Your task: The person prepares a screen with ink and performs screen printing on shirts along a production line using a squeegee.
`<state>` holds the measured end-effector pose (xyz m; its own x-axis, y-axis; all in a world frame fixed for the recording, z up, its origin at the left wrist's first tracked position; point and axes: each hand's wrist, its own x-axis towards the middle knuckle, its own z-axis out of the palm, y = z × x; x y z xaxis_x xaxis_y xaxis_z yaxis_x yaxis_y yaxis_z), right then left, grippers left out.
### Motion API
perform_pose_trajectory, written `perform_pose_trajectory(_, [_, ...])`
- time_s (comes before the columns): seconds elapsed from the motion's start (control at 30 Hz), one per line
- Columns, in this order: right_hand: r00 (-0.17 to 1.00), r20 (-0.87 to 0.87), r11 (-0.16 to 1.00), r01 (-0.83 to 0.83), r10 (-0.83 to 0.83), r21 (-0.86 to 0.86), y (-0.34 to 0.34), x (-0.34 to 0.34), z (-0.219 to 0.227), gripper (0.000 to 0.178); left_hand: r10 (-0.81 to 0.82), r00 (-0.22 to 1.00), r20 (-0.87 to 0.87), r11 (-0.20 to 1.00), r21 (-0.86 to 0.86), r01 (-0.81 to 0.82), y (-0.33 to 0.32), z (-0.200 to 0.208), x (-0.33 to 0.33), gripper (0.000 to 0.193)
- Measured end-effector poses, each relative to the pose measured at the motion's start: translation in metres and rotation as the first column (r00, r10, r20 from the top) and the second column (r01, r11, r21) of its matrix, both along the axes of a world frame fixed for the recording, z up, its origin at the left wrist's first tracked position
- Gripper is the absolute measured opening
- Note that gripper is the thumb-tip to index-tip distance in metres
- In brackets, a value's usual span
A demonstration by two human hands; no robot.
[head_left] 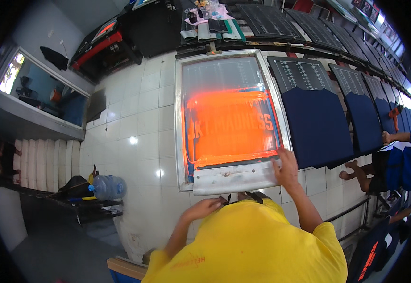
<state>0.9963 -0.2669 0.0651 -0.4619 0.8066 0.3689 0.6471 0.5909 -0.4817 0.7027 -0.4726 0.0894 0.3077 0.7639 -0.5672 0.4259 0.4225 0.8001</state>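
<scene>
Fingers of my right hand [288,170] at the right end of the metal squeegee [233,179]; whether clamped or only resting, I cannot tell. Squeegee lies across the near end of the screen frame [179,118], directly before me. Orange ink [233,132] covers much of the mesh. Left hand [207,207] bent in at my waist, grip unclear. Navy garment [316,125] on the board just right of the frame.

Lettering [248,123] stands on the inked screen [219,73], yellow shirt [266,240] and dark garment [379,236].
</scene>
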Motion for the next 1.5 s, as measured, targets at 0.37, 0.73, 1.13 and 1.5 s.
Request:
perform_pose_trajectory(0.37, [0.913, -0.102, 0.85, 0.32, -0.394, -0.419, 0.051, 0.029, -0.047, 0.032, 0.818, 0.518, -0.249, 0.571, 0.457, -0.682, -0.003, -0.079, -0.12, 0.036])
perform_pose_trajectory(0.73, [0.807, -0.34, 0.848, 0.334, -0.483, -0.413, 0.062, 0.027, -0.067, 0.026, 0.834, 0.531, -0.148, 0.546, 0.351, -0.761, 0.005, -0.085, -0.126, 0.032])
perform_pose_trajectory(1.13, [0.832, -0.242, 0.842, 0.402, -0.5, -0.359, 0.06, 0.021, -0.054, 0.027, 0.867, 0.496, -0.035, 0.478, 0.332, -0.813, 0.004, -0.095, -0.126, 0.038])
perform_pose_trajectory(1.5, [0.916, 0.216, 0.937, -0.31, 0.34, -0.159, -0.007, 0.042, 0.049, 0.058, 0.686, 0.605, -0.406, 0.638, 0.735, -0.23, -0.024, -0.013, -0.069, 0.037])
